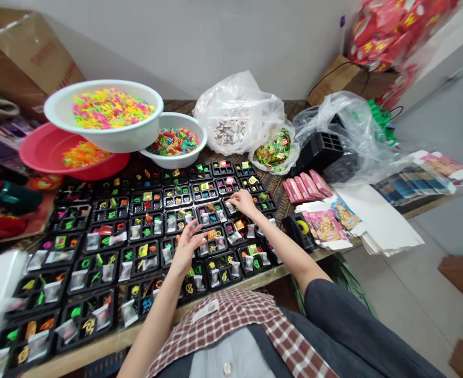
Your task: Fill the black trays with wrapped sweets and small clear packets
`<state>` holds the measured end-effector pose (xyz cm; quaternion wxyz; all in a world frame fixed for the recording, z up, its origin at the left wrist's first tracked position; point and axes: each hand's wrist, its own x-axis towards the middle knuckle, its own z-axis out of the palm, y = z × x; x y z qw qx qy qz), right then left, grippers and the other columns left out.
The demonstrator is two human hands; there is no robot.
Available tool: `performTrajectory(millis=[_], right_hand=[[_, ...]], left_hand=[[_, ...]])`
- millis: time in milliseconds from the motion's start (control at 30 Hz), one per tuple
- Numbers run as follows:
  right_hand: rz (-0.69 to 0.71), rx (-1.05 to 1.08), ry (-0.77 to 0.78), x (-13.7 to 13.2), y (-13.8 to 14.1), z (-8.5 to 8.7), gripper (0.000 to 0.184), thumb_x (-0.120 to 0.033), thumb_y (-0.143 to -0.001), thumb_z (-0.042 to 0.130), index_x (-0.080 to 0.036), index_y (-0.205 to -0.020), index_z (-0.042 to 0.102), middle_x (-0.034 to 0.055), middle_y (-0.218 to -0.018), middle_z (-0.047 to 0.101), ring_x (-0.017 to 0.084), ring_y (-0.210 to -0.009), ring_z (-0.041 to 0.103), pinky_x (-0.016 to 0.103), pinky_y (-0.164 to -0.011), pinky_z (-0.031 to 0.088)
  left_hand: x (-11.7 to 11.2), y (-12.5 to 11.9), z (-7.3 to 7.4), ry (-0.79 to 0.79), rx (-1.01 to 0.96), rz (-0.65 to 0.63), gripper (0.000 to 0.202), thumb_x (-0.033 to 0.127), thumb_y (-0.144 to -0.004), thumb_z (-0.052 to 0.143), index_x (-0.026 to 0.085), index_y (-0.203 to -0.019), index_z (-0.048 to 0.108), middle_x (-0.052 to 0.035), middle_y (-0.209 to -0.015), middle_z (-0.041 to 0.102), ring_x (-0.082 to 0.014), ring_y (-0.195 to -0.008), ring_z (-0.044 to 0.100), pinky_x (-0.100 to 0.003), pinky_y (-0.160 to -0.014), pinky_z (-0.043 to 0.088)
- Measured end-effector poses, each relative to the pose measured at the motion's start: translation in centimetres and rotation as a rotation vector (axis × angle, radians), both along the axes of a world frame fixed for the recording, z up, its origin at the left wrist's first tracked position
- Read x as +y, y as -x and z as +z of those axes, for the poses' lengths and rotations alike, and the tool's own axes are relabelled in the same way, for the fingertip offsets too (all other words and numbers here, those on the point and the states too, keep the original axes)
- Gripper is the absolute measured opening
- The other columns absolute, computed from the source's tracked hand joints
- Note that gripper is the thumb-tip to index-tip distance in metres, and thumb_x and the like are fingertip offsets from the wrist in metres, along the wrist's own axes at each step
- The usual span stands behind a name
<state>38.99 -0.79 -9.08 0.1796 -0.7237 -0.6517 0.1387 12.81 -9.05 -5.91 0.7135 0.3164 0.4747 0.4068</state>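
Note:
Black compartment trays (140, 252) cover the wooden table, holding small coloured plastic shapes and small clear bags. My left hand (186, 247) hovers with spread fingers over the trays near the front, holding nothing I can see. My right hand (243, 203) sits farther back, its fingertips pinched together at a tray compartment (211, 214). Whether those fingers hold a small piece is hidden. Behind the trays, a white basin (60, 107) holds bright plastic pieces, and a smaller white bowl (168, 161) holds multicoloured ones.
A red basin (42, 152) sits under the white basin. Plastic bags (235, 100) and a black crate (318, 152) stand at the back. To the right lie pink boxes (304, 186), flat printed cartons (326, 226) and a tape dispenser (300, 231). The table's front edge (136, 332) runs against my body.

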Motion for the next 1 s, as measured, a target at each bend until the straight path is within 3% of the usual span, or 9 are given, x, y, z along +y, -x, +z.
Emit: performTrajectory(millis=[133,267,433,600,700,800,933,1000], right_hand=[[-0.054,0.027,-0.228,3.5,-1.7,0.9,0.024,-0.038,-0.089,0.059,-0.018,-0.094,0.073,0.0098,-0.096,0.062,0.022,-0.097,0.055,0.035,-0.091,0.041],[-0.06,-0.028,-0.351,10.7,-3.9,2.5,0.032,-0.039,-0.09,0.056,-0.017,-0.109,0.069,0.0148,-0.12,0.058,0.028,-0.116,0.049,0.04,-0.1,0.038],[-0.04,-0.111,-0.307,21.6,-5.9,3.3,0.047,-0.034,-0.089,0.056,-0.012,-0.13,0.055,0.0198,-0.144,0.042,0.032,-0.132,0.037,0.044,-0.109,0.032],[-0.132,-0.137,-0.207,29.7,-8.5,2.0,0.069,-0.034,-0.081,0.068,-0.012,-0.14,0.041,0.024,-0.147,0.033,0.038,-0.136,0.029,0.051,-0.108,0.029],[-0.175,-0.16,-0.127,31.6,-9.7,0.4,0.077,-0.039,-0.075,0.074,-0.012,-0.139,0.041,0.0267,-0.145,0.032,0.044,-0.137,0.024,0.058,-0.105,0.029],[-0.107,-0.235,-0.163,31.6,-9.8,-1.3,0.06,-0.029,-0.08,0.069,-0.011,-0.133,0.047,0.0269,-0.143,0.034,0.044,-0.134,0.026,0.061,-0.104,0.027],[0.058,-0.226,-0.186,31.2,-9.6,-2.1,0.038,-0.008,-0.083,0.051,-0.01,-0.121,0.055,0.0233,-0.128,0.05,0.036,-0.123,0.039,0.052,-0.101,0.035],[0.019,-0.123,-0.226,31.8,-9.8,-1.9,0.036,-0.007,-0.081,0.049,-0.011,-0.116,0.056,0.0206,-0.122,0.055,0.032,-0.116,0.046,0.047,-0.098,0.039]], left_hand=[[0.6,0.2,0.3,0.033,0.011,-0.008,0.06,0.029,-0.064,0.08,0.024,-0.12,0.06,-0.0117,-0.12,0.062,-0.023,-0.098,0.068,-0.03,-0.08,0.052],[1.4,0.2,1.2,0.051,0.048,0.043,0.056,0.031,-0.061,0.081,0.022,-0.113,0.063,-0.0112,-0.115,0.065,-0.0231,-0.095,0.068,-0.029,-0.077,0.053],[2.7,0.3,1.5,0.055,0.096,0.054,0.052,0.035,-0.061,0.081,0.022,-0.109,0.066,-0.0118,-0.116,0.066,-0.025,-0.097,0.068,-0.031,-0.078,0.053],[4.3,0.5,0.4,0.051,0.136,0.074,0.048,0.042,-0.067,0.078,0.023,-0.11,0.068,-0.0128,-0.118,0.067,-0.0257,-0.098,0.068,-0.033,-0.08,0.054],[5.0,0.7,-0.2,0.083,0.146,0.06,0.048,0.042,-0.067,0.078,0.023,-0.111,0.068,-0.0126,-0.118,0.067,-0.0253,-0.099,0.068,-0.033,-0.081,0.054],[5.6,0.5,-0.2,0.114,0.139,0.04,0.047,0.04,-0.067,0.079,0.023,-0.11,0.069,-0.0123,-0.118,0.068,-0.0248,-0.099,0.067,-0.033,-0.082,0.054],[5.8,-0.2,0.0,0.129,0.136,0.057,0.045,0.041,-0.066,0.079,0.022,-0.106,0.071,-0.0127,-0.114,0.069,-0.0246,-0.095,0.068,-0.034,-0.081,0.053],[5.8,-0.3,0.0,0.126,0.136,0.063,0.045,0.041,-0.065,0.079,0.021,-0.104,0.071,-0.0127,-0.112,0.069,-0.0243,-0.093,0.068,-0.033,-0.08,0.053]])
